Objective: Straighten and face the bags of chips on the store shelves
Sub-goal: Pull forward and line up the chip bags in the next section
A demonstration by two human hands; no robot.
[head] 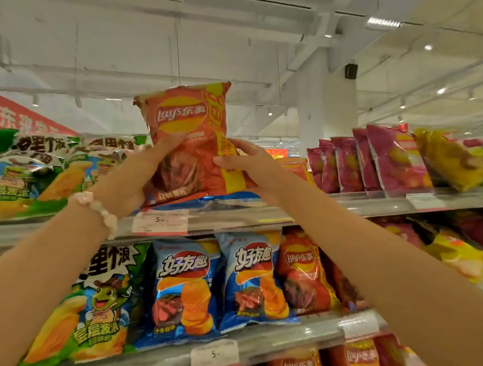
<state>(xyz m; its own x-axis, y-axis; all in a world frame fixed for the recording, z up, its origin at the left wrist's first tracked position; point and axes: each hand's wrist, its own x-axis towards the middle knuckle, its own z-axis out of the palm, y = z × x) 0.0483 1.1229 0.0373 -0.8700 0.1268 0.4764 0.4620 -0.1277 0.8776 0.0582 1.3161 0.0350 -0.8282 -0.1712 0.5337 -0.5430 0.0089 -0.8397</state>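
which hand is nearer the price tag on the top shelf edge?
Left. The left hand grips the red Lay's bag at its lower left, directly above the price tag. The right hand holds the bag's right edge, farther right and higher.

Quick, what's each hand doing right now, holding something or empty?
Left hand: grips the lower left edge of the red Lay's bag, held upright at the top shelf.
Right hand: grips the same bag's right edge.
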